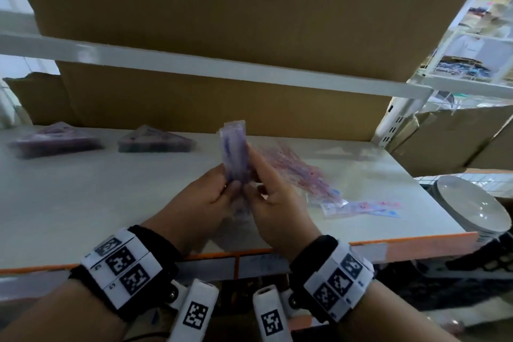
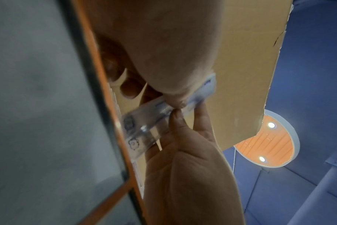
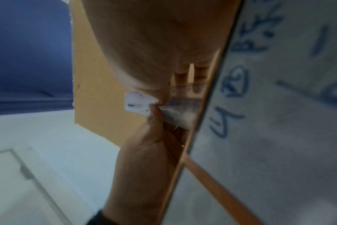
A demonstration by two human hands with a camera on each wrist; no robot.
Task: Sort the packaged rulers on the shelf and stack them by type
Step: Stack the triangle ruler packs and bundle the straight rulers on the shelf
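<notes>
Both hands hold one bundle of purple packaged straight rulers [image 1: 235,153] upright above the white shelf [image 1: 97,203]. My left hand [image 1: 229,186] grips its lower part from the left. My right hand [image 1: 258,175] pinches it from the right, one finger lying up along its side. In the left wrist view the clear packet [image 2: 144,126] is pinched between the fingertips of both hands. The right wrist view shows its white label end [image 3: 137,105]. Loose pink and clear ruler packets [image 1: 297,172] lie scattered to the right. Two stacks of triangle rulers [image 1: 55,139] [image 1: 155,140] stand at the back left.
Large cardboard boxes [image 1: 222,105] fill the back of the shelf and the shelf above. A stack of white plates [image 1: 472,205] sits just off the shelf's right end. The orange front edge [image 1: 416,241] runs below my wrists.
</notes>
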